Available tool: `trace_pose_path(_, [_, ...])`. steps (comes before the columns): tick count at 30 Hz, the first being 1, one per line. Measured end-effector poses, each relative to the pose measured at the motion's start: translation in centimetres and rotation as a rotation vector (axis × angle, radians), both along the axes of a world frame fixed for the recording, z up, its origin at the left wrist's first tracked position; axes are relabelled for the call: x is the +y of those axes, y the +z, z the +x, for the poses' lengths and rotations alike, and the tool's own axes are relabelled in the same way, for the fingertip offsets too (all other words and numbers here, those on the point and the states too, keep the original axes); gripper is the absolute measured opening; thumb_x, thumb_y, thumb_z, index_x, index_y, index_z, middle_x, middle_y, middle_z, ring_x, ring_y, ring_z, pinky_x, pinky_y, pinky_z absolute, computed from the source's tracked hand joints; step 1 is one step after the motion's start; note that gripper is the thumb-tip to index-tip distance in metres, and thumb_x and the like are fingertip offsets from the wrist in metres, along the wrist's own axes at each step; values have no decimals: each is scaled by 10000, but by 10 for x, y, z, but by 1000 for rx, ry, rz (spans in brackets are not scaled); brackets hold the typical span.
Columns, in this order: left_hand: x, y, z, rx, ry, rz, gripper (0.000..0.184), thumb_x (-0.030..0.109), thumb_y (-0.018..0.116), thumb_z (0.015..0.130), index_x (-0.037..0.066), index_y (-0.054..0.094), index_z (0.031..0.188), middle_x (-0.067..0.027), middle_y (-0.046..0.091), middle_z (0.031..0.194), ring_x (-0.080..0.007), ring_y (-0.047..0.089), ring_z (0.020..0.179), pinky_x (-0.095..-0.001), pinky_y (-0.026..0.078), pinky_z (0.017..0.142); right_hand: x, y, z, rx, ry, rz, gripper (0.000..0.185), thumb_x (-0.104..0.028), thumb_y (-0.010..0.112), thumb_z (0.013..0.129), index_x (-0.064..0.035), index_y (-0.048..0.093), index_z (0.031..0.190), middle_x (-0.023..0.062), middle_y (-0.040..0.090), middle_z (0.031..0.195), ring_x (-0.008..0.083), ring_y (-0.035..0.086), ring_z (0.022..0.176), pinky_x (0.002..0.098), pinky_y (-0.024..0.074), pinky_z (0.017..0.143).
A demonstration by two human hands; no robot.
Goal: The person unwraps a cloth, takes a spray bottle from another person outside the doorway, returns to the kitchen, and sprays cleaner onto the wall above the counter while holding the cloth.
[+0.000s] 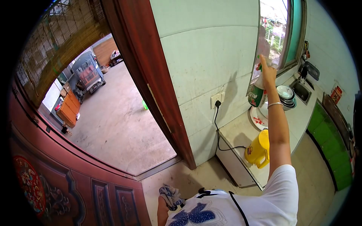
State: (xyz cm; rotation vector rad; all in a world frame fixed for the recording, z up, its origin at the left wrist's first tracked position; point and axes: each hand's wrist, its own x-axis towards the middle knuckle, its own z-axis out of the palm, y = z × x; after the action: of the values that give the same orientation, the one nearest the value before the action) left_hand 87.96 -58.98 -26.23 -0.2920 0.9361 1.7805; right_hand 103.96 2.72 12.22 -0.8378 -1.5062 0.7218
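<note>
My right hand is raised in front of the window at the end of my stretched arm. It is closed around the top of a spray bottle with a green label, held upright above the counter. Low in the view, beside my white shirt, my left hand holds a crumpled grey patterned cloth, which hides most of its fingers.
A yellow kettle stands on the counter, its black cord plugged into a wall socket. Behind it are a white tray, stacked bowls and a sink. A red-brown door stands open at left.
</note>
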Motion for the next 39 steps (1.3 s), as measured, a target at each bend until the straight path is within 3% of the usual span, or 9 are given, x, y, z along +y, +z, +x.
trace_pose_path(3, [2,22,9,-11,52,6,374,202,305,986,-73,519,1121,-250,586,1139,-368,623,1014,-458,514,930,-29,-3,-11,144,137,-112,430,-441,663,826,-21,670,739,29,616,660,146,584,633,287,440,617])
trace_pose_path(5, [4,41,12,196,-21,-44,368,192,307,984,-71,533,1107,-234,609,1105,-349,638,986,-432,535,890,-48,-10,-23,60,199,24,439,-441,675,820,-2,678,816,36,619,679,128,580,629,264,448,630])
trace_pose_path(9, [5,45,12,191,-29,-98,359,183,315,980,-63,549,1096,-216,628,1079,-324,652,950,-405,551,842,-104,-5,-47,-167,254,25,427,-409,691,821,10,687,902,37,627,710,108,582,666,239,449,643])
trace_pose_path(14, [14,70,16,91,25,-96,299,173,356,963,-19,570,1048,-197,641,1013,-288,658,867,-366,565,757,-155,-4,-86,44,506,160,387,-342,703,826,28,686,937,34,640,749,107,579,717,248,457,659])
trace_pose_path(20, [11,70,17,-9,-64,249,283,171,326,964,7,551,911,-184,610,859,-231,598,670,-319,544,624,-181,-2,-104,-21,534,284,371,-313,703,817,-11,637,612,44,539,503,139,492,487,279,384,535])
trace_pose_path(30, [-35,-17,-1,297,-26,74,309,166,309,964,-11,561,976,-204,622,918,-254,626,727,-338,553,645,-192,-32,-112,-99,463,308,299,-362,706,799,-81,732,897,48,629,671,198,484,665,329,394,690])
trace_pose_path(33, [-38,-10,5,274,-14,41,315,165,305,964,-15,563,989,-208,624,930,-259,631,738,-342,555,649,-197,-73,-114,-192,381,401,309,-371,702,799,-89,730,921,57,615,646,213,470,618,333,378,683])
trace_pose_path(35, [-20,23,9,294,-32,-39,402,220,301,973,-39,543,1163,-201,626,1096,-297,662,912,-409,564,783,-194,-107,-115,-229,350,436,311,-373,699,801,-91,730,930,65,610,633,221,464,586,333,371,667])
trace_pose_path(39, [-15,29,11,148,68,-218,363,215,334,967,8,564,1157,-165,647,1047,-292,667,895,-410,560,794,-192,-171,-119,-359,437,296,307,-385,682,813,-93,733,896,87,598,613,256,485,564,345,372,661])
